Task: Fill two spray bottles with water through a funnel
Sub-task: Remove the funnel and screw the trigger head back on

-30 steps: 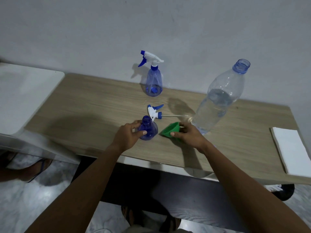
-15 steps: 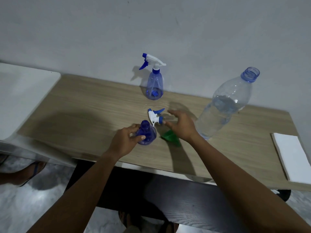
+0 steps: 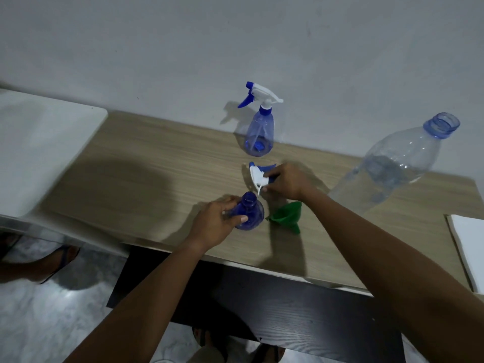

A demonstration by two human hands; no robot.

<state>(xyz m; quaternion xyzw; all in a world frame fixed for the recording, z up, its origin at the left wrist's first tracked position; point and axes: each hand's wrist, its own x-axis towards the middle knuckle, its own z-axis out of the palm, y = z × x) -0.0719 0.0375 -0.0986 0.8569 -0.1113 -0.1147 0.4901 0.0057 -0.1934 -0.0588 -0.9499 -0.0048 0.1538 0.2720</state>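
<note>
**Open spray bottle** [image 3: 248,214]: stands upright on the desk [image 3: 157,179], near the front edge, neck uncapped. It is gripped around the shoulder by the left hand [image 3: 214,226], with the fingers [image 3: 227,203] curled round the body.

- Judged: thin blue plastic, empty or nearly so, hence very light and easily tipped. The walls are likely to give if squeezed.
- A hold low on the body is advised, firm but not crushing, so that the neck is kept vertical for the funnel.

**Spray head** [image 3: 258,176]: just behind the open spray bottle, pinched in the fingers of the right hand [image 3: 288,182]. Whether it is lifted clear of the desk cannot be told.

**Funnel** [image 3: 285,218]: green, lying on its side just right of the open spray bottle, touched by neither hand.

- Judged: stiff and light, best taken by the rim.

**Water bottle** [image 3: 392,166]: well to the right of the open spray bottle and behind it, clear, uncapped, part-filled.

- Judged: the heaviest item, with smooth, thin walls. It is best gripped around the mid-body, since a hard squeeze may make the water surge.

**Second spray bottle** [image 3: 259,134]: farther behind the open spray bottle, against the wall, head fitted.

**White sheet** [image 3: 466,244]: far right of the open spray bottle, at the desk end.
</note>
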